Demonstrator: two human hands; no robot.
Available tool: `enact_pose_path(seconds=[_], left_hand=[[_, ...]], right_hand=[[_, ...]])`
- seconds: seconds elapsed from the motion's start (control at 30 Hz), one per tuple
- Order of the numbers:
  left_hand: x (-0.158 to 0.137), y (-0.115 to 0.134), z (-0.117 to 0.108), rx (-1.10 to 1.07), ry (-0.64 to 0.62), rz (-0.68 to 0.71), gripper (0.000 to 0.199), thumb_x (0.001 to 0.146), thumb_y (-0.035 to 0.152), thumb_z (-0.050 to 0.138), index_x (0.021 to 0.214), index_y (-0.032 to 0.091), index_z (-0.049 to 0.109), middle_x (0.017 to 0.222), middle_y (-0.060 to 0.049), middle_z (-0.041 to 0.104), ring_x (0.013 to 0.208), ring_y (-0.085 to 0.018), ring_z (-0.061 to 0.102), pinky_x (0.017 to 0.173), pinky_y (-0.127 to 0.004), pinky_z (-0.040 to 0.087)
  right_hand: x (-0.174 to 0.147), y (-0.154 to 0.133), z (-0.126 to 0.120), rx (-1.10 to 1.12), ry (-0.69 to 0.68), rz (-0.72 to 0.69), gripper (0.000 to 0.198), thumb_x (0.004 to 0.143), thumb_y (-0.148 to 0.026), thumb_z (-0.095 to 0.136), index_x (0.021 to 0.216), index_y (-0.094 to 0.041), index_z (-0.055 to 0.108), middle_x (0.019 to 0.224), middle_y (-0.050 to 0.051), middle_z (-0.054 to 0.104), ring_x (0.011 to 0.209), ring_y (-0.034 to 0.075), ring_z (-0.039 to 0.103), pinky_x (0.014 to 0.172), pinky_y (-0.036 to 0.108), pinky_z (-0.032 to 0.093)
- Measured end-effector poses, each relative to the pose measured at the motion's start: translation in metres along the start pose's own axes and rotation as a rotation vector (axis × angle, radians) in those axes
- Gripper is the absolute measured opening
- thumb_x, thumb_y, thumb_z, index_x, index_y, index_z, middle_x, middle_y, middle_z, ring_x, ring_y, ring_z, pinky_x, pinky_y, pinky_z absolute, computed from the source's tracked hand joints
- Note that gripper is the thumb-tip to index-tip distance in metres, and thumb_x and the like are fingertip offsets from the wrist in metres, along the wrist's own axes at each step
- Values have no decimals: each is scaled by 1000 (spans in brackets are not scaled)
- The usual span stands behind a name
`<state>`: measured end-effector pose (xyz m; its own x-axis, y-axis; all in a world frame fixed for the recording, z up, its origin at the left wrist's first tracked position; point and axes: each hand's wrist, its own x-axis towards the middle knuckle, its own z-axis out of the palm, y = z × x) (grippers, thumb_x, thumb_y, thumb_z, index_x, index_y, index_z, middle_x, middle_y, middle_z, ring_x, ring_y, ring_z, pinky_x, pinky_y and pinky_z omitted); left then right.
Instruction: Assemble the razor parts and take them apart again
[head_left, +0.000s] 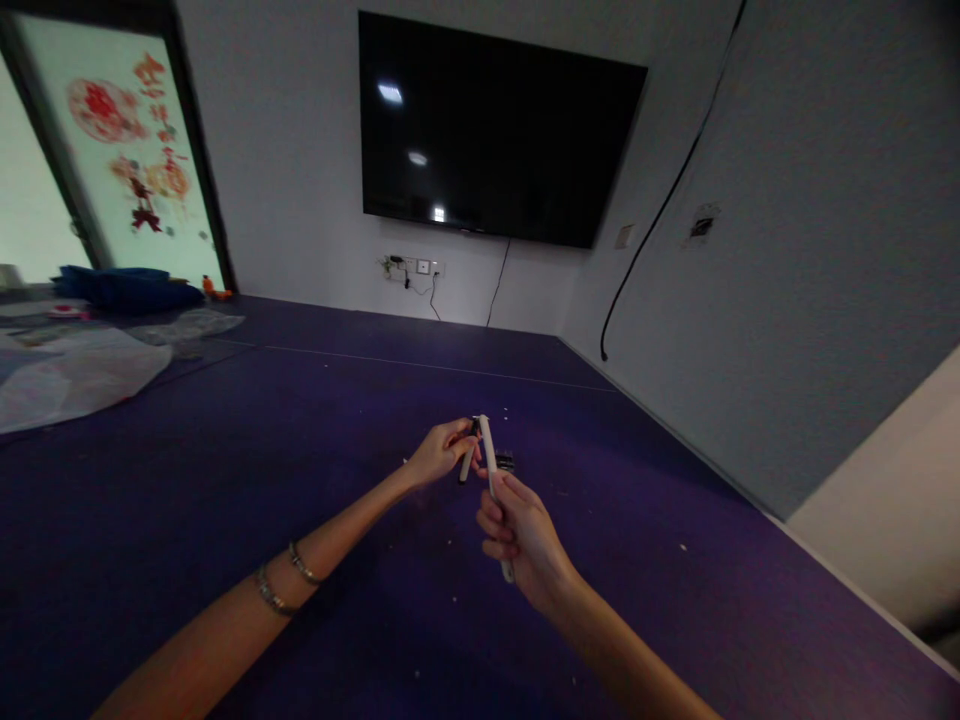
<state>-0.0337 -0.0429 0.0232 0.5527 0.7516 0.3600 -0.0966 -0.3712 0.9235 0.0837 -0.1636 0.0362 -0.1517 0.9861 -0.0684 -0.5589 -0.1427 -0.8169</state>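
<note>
My right hand [521, 540] is closed around a long, slim white stick-like tool [487, 440], which stands nearly upright with its lower end showing below my fingers. My left hand [441, 452] pinches a short, light-coloured rod with dark ends [466, 465], tilted downward. The upper ends of the two pieces meet or almost meet; whether they touch I cannot tell. Just beyond my right hand, a small black ridged object [505, 461] lies on the purple floor [300, 480], partly hidden by the white tool.
Small white bits are scattered on the floor. Plastic sheeting [82, 375] and a dark blue cloth heap [135, 288] lie at the left by a glass door [120, 140]. A television [495, 130] hangs on the far wall, and a black cable [667, 195] dangles at the right.
</note>
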Motion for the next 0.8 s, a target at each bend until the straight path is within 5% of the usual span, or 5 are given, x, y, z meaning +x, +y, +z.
enact_pose_path(seconds=[0.8], left_hand=[[2, 1, -6, 24, 16, 3, 17, 80, 31, 51, 82, 14, 50, 65, 0, 57, 56, -12, 57, 52, -22, 44]], right_hand=[[-7, -1, 5, 1, 0, 30, 31, 71, -37, 65, 91, -20, 49, 50, -10, 36, 39, 2, 19, 35, 14, 6]])
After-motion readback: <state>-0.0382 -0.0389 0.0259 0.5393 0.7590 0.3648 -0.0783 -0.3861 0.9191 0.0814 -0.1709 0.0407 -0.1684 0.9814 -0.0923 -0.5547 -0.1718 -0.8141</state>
